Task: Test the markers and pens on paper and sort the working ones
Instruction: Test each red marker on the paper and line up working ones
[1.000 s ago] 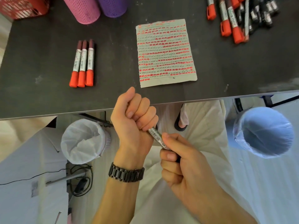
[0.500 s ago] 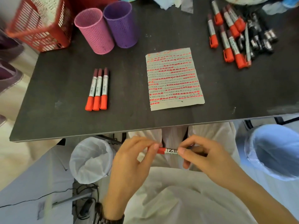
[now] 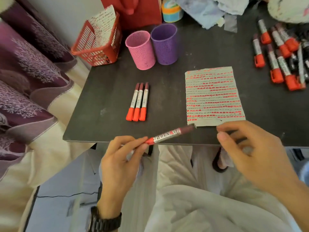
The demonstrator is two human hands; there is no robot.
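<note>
**A:** From the head camera, where is the marker being tested?

**B:** The left hand (image 3: 120, 158) pinches the marker (image 3: 168, 135) at its orange cap end, between thumb and fingertips. It slants over the front edge of the dark table (image 3: 108, 91), and its maroon end lies just at the near left corner of the paper (image 3: 214, 96).

**A:** And the other hand?

**B:** The right hand (image 3: 247, 151) hovers at the paper's near edge. Its fingers are loosely curled, and I see nothing in them, though it is blurred.

**A:** What about the sorted ones?

**B:** Three markers (image 3: 138, 102) lie side by side left of the paper, caps toward the person. A pile of markers (image 3: 280, 52) sits at the far right. The pink cup (image 3: 141, 50) and purple cup (image 3: 165, 44) stand touching behind, with a red basket (image 3: 98, 46) beside them.
</note>
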